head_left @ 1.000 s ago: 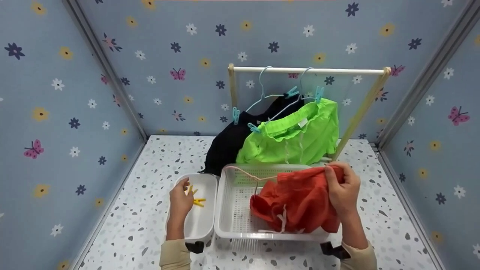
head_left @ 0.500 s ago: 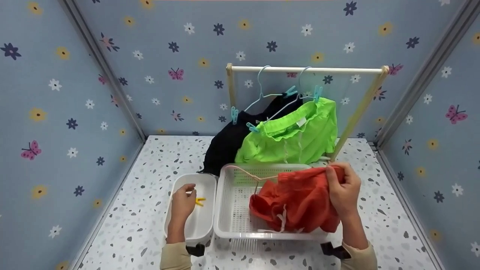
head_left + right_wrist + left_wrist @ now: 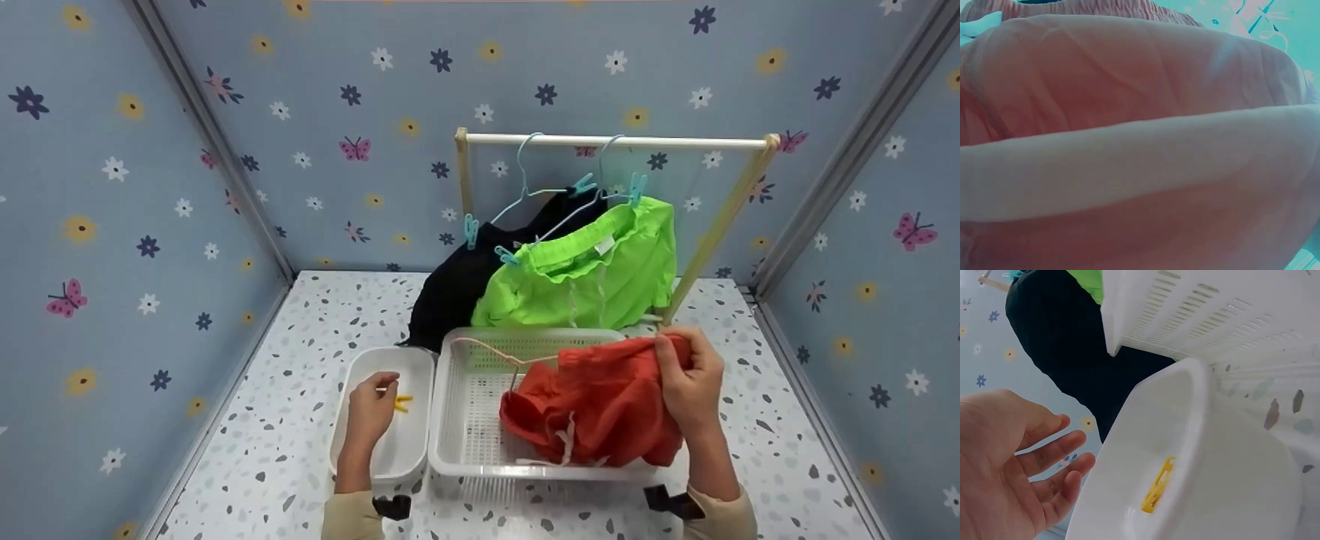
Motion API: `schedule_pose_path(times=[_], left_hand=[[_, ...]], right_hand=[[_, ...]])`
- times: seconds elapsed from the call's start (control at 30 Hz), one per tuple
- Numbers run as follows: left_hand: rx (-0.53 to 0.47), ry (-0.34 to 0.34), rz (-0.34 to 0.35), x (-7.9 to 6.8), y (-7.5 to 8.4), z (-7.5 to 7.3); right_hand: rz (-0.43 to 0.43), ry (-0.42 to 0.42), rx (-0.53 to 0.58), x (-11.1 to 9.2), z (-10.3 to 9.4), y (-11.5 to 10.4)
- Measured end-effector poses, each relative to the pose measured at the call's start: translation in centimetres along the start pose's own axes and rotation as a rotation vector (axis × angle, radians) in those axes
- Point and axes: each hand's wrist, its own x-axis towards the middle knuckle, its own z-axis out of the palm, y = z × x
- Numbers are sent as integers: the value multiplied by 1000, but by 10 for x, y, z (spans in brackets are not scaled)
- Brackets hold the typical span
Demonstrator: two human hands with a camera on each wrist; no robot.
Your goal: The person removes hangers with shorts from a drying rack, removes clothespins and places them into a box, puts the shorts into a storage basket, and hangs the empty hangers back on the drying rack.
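Note:
My right hand (image 3: 690, 379) pinches the waistband of red shorts (image 3: 622, 412) at their upper right corner. The shorts hang bunched over the white perforated basket (image 3: 469, 469), with a pale pink hanger (image 3: 487, 346) at their left end. In the right wrist view, fabric of the shorts (image 3: 1129, 79) fills most of the picture and hides the hand. My left hand (image 3: 371, 412) hovers over a small white tray (image 3: 420, 457), fingers loosely bent. Nothing shows between its fingers (image 3: 1053, 453) in the left wrist view. A yellow clothespin (image 3: 1158, 486) lies in that tray.
Behind the basket stands a rack with a white rail (image 3: 675, 142). Black clothing (image 3: 450, 289) and bright green shorts (image 3: 600, 277) hang there on blue hangers with light blue clothespins (image 3: 636, 189). Flower-patterned walls (image 3: 225, 150) enclose the speckled tabletop (image 3: 300, 420).
My left hand has shifted slightly down and right over the tray. A second yellow clothespin, visible at its fingertips one second ago, no longer shows. The right hand keeps its hold.

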Motion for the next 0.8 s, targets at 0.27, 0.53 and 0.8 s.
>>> schedule_pose_path(times=[0.27,0.53,0.8], left_hand=[[-34,-28,23,-7,-5,5],[-124,-22,104,-11,-2,7],[-152,-77,139,-17,5,8]], right_hand=[[-2,-69,-90,2,-14,1],[15,-144,-164,2,-31,5],[48,-200,-224,-3,-55,24]])
